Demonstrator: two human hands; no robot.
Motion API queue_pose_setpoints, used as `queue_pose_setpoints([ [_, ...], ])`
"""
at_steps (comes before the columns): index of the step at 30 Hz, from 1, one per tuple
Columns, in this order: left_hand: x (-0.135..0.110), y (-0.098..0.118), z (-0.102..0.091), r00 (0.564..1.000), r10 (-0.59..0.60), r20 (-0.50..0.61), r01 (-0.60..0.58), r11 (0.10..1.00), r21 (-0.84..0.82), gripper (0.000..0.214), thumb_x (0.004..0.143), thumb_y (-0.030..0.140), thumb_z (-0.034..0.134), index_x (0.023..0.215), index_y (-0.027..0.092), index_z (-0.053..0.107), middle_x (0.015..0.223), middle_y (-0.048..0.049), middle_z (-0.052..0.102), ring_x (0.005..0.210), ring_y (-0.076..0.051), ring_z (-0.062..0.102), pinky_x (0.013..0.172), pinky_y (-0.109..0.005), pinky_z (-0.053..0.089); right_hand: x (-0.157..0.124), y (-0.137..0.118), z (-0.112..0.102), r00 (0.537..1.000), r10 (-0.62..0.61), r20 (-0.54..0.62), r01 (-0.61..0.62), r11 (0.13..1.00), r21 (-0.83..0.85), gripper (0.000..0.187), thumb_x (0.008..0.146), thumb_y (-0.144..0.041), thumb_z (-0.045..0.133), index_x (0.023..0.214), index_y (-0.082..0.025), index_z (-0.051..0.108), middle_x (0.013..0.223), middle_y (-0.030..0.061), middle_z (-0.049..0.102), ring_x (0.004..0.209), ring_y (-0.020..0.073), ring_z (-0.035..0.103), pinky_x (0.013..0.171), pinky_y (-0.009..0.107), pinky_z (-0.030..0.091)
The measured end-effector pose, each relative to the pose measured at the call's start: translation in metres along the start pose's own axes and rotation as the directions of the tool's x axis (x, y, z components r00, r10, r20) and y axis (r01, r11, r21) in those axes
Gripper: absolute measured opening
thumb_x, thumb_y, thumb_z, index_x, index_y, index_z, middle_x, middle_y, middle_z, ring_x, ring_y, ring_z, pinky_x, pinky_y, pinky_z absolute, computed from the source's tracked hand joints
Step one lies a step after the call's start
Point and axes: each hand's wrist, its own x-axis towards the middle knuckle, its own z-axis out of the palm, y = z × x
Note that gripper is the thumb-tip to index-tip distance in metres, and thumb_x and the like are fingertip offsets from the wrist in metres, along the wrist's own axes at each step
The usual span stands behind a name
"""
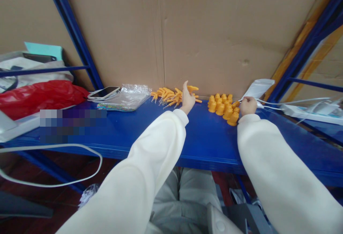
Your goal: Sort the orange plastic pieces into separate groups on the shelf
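On the blue shelf (160, 130), a pile of small orange branching pieces (166, 94) with thin metal springs lies against the back board. My left hand (188, 98) is over the right end of this pile, its thumb stretched up and apart from the fingers. Some orange pieces show just behind and beside it; the fingertips are partly hidden. Several orange cup-shaped pieces (220, 109) stand in rows to the right. Beside their right edge my right hand (248, 106) is closed, fingers curled in; what it holds, if anything, is hidden.
A phone (108, 91) and clear plastic bags (128, 100) lie left of the pile. Farther left is a red plastic bag (40, 96). A white packet (258, 88), white cables and a power strip (311, 113) are at right. Blue frame posts (72, 30) rise on both sides.
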Motion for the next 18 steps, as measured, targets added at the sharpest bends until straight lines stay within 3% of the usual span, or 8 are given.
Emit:
queue_pose_setpoints([
  [3,0.004,-0.004,0.000,0.999,0.010,-0.035,-0.012,0.998,-0.055,0.065,0.082,-0.002,0.056,0.138,0.031,0.052,0.128,-0.0065,0.066,0.126,-0.023,0.062,0.112,-0.044,0.051,0.001,0.000,0.000,0.999,-0.005,-0.034,0.007,0.999,0.032,0.043,0.085,-0.013,0.039,0.114,-0.008,0.069,0.120,0.0228,0.069,0.116,0.0321,0.062,0.101,0.044,0.045],
  [6,0.005,-0.006,0.002,0.995,-0.058,-0.081,0.050,0.994,-0.099,0.050,0.085,-0.001,0.055,0.127,0.026,0.056,0.120,-0.0066,0.069,0.116,-0.021,0.067,0.109,-0.042,0.053,0.003,-0.001,0.002,0.997,-0.029,-0.073,0.034,0.997,0.066,0.038,0.082,-0.013,0.039,0.106,-0.011,0.069,0.112,0.0207,0.070,0.111,0.0321,0.063,0.099,0.046,0.046],
  [12,0.006,-0.009,0.001,0.973,-0.138,-0.187,0.113,0.984,-0.135,0.039,0.086,0.003,0.061,0.119,0.023,0.053,0.109,-0.0071,0.071,0.108,-0.020,0.071,0.102,-0.037,0.054,-0.001,-0.018,-0.005,0.981,-0.131,-0.143,0.138,0.990,0.041,0.037,0.081,-0.013,0.038,0.104,-0.014,0.068,0.104,0.0161,0.071,0.105,0.0298,0.064,0.095,0.045,0.049],
  [15,0.008,-0.011,-0.003,0.966,-0.135,-0.221,0.105,0.985,-0.140,0.037,0.088,0.008,0.063,0.119,0.023,0.050,0.107,-0.0067,0.071,0.102,-0.018,0.072,0.097,-0.036,0.055,-0.010,-0.038,-0.018,0.974,-0.204,-0.096,0.196,0.977,-0.081,0.039,0.085,-0.013,0.038,0.112,-0.010,0.067,0.111,0.0204,0.070,0.108,0.0292,0.065,0.097,0.043,0.047],
  [18,0.011,-0.011,-0.010,0.958,-0.158,-0.238,0.121,0.979,-0.161,0.031,0.092,0.012,0.062,0.118,0.021,0.047,0.102,-0.0071,0.071,0.096,-0.017,0.072,0.092,-0.033,0.056,-0.019,-0.060,-0.033,0.974,-0.223,0.045,0.227,0.942,-0.247,0.037,0.088,-0.019,0.043,0.115,-0.012,0.067,0.109,0.0212,0.071,0.106,0.0310,0.066,0.092,0.042,0.049],
])
